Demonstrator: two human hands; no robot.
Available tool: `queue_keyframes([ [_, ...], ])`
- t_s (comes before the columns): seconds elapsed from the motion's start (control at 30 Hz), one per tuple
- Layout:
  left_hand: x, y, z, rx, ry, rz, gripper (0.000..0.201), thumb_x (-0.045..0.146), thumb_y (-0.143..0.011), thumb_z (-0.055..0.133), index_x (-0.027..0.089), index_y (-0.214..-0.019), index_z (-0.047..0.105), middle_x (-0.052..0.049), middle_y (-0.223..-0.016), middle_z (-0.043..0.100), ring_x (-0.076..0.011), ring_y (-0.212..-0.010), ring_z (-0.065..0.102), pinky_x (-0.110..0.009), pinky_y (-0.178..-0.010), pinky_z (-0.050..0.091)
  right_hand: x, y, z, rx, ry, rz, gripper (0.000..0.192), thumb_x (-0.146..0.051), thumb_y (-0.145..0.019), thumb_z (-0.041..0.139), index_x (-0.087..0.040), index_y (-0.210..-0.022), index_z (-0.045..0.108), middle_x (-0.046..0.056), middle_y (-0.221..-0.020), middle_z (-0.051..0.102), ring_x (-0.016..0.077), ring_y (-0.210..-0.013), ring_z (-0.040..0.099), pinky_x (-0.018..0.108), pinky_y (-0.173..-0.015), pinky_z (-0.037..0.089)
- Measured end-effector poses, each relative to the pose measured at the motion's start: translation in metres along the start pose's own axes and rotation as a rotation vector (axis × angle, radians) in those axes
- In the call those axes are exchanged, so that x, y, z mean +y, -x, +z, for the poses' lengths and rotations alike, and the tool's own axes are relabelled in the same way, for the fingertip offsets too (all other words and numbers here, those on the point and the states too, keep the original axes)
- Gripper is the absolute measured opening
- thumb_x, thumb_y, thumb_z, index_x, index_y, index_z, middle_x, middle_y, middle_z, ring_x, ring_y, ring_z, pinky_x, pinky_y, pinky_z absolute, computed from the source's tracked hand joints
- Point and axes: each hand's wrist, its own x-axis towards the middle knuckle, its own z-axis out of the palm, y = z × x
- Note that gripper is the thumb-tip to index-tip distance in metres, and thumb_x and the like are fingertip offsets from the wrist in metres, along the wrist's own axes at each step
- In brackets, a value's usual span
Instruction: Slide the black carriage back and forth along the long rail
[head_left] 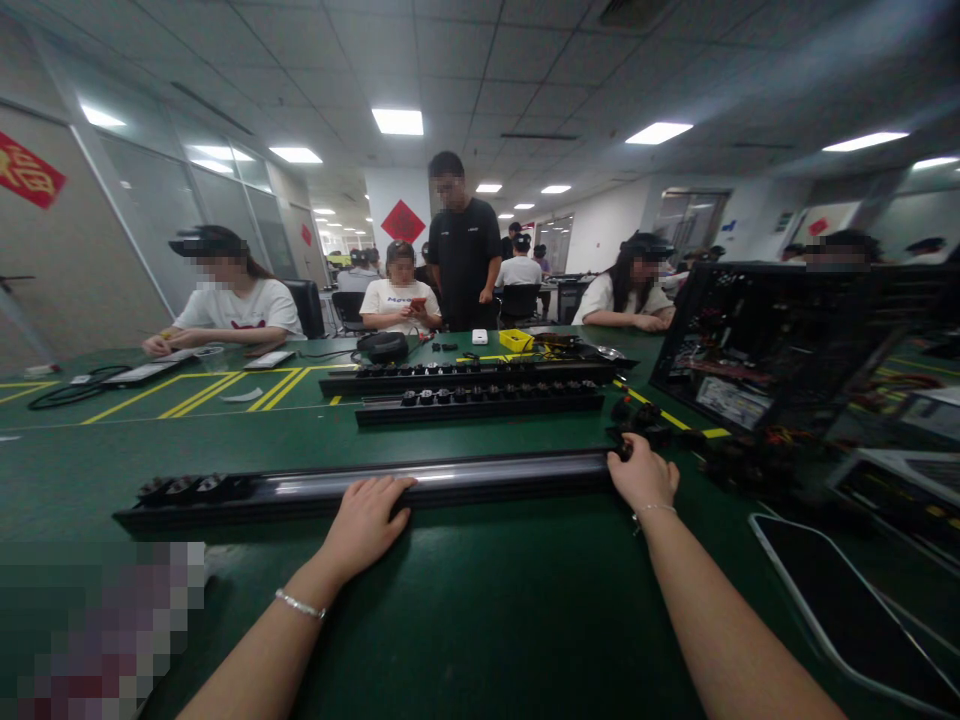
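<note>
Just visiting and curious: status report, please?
Left hand flat on long black rail. Right hand at its right end. Loose black parts just beyond.

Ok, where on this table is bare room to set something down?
Bare green mat lies between the forearms, near side of the long black strip. Another bare band runs between that strip and the two strips behind. It is crowded to the right: open computer case, loose black parts by the right hand, tablet.
</note>
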Motion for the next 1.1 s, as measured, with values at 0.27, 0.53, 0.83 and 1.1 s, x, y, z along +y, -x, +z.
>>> queue_keyframes([
  [0.27,-0.001,0.0,0.002,0.009,-0.001,-0.006,0.038,0.031,-0.081,0.046,0.027,-0.118,0.051,-0.004,-0.108,0.062,-0.0202,-0.103,0.053,-0.038,-0.092,0.032,0.012,-0.003,0.007,0.064,-0.043,0.085,0.061,-0.053,-0.071,0.046,-0.023,-0.125,0.044,0.012,-0.138,0.035,0.0328,-0.129,0.023,0.054,-0.099,0.024],
  [0.53,-0.001,0.0,0.001,0.0,-0.003,-0.007,0.038,0.031,-0.081,0.045,0.026,-0.119,0.05,-0.004,-0.108,0.062,-0.0199,-0.102,0.052,-0.038,-0.092,0.032,0.015,-0.007,0.001,-0.034,-0.135,0.219,0.069,-0.058,-0.067,0.049,-0.026,-0.128,0.042,0.012,-0.14,0.029,0.0386,-0.125,0.027,0.052,-0.097,0.029],
  [0.83,-0.001,0.001,0.002,0.019,-0.011,-0.002,0.037,0.03,-0.081,0.045,0.027,-0.118,0.051,-0.003,-0.107,0.062,-0.0196,-0.102,0.052,-0.037,-0.092,0.032,0.016,-0.008,-0.005,-0.084,-0.177,0.244,0.068,-0.057,-0.069,0.047,-0.028,-0.13,0.039,0.012,-0.135,0.035,0.0385,-0.12,0.033,0.05,-0.091,0.036],
  [1.1,-0.001,-0.001,0.002,0.003,-0.017,-0.006,0.038,0.03,-0.081,0.046,0.026,-0.118,0.051,-0.003,-0.105,0.062,-0.0195,-0.101,0.053,-0.037,-0.092,0.032,0.016,-0.01,-0.004,-0.062,-0.17,0.26,0.067,-0.054,-0.069,0.049,-0.029,-0.13,0.039,0.011,-0.133,0.036,0.0365,-0.12,0.035,0.048,-0.091,0.038],
])
